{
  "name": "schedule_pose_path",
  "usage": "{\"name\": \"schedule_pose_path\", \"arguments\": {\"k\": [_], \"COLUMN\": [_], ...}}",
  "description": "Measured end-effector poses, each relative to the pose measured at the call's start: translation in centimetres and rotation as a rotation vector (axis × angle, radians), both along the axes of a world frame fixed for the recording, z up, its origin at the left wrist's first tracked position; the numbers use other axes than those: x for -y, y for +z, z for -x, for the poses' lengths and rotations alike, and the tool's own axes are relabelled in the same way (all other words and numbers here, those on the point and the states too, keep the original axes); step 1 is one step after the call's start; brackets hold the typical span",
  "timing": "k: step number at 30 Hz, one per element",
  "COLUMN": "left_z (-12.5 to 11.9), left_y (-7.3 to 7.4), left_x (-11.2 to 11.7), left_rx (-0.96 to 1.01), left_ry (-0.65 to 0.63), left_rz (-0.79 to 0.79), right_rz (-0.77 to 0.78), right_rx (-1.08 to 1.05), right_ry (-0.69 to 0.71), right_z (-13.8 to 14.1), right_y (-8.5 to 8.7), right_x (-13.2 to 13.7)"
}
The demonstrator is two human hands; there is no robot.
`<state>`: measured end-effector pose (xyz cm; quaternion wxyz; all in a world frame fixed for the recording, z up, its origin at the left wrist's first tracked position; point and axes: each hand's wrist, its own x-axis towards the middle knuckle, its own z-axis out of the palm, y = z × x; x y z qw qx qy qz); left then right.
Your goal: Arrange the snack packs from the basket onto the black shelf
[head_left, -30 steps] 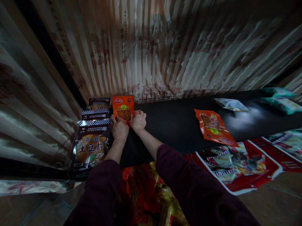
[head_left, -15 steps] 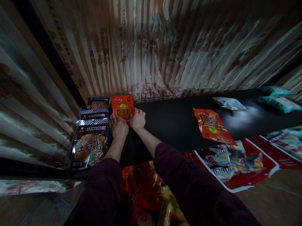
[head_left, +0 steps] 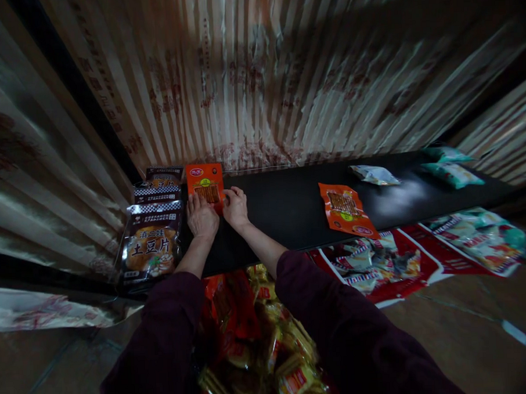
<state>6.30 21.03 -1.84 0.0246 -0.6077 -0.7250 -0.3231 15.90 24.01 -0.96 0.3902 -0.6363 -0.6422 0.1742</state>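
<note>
An orange snack packet (head_left: 205, 182) with a clear window lies at the back of the black shelf (head_left: 281, 205). My left hand (head_left: 201, 216) rests on its lower left part, fingers stretched out flat. At the packet's right edge, my right hand (head_left: 235, 207) has its thumb and forefinger pinched together on the border. Just left stand brown potato-slice bags (head_left: 151, 248), one in front of others (head_left: 163, 181).
Farther right on the shelf lie another orange packet (head_left: 346, 209), a white packet (head_left: 375, 174) and green-white packets (head_left: 456, 174). Below are a heap of gold-wrapped snacks (head_left: 291, 341) and red-white bags (head_left: 379, 261). A pleated curtain (head_left: 249, 75) hangs behind.
The view has shifted, so the shelf items appear farther left. My right hand's fingers have drawn in at the packet's edge. My left hand stays on the packet, fingers flatter.
</note>
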Motion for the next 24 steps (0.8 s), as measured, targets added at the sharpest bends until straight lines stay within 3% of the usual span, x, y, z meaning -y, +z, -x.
{"name": "schedule_pose_path", "arguments": {"k": [5,8,11,15,18,21,24], "left_z": [-0.9,-1.2,-1.2,-1.1,-1.1,-1.3,-1.5], "left_y": [2.2,3.4,3.4,1.9,0.6,-0.2,-0.6], "left_x": [3.9,7.8,12.5,18.5,21.9,24.1,25.4], "left_rx": [0.087,0.156,0.194,0.160,0.098,0.080,0.060], "left_ry": [-0.132,-0.194,-0.269,-0.385,-0.433,-0.437,-0.408], "left_rz": [-0.073,-0.095,-0.028,0.336,0.698,0.804,0.820], "right_rz": [-0.086,-0.144,-0.174,-0.148,-0.021,0.108,0.174], "right_rx": [-0.072,-0.119,-0.166,-0.202,-0.142,-0.091,-0.081], "right_ry": [0.134,0.216,0.290,0.420,0.404,0.363,0.327], "right_z": [-0.2,-0.6,-1.1,-1.6,-1.8,-1.9,-2.1], "right_y": [1.5,2.4,2.8,1.0,-1.4,-3.4,-4.1], "right_x": [4.0,7.4,11.8,18.5,22.6,25.2,26.4]}}
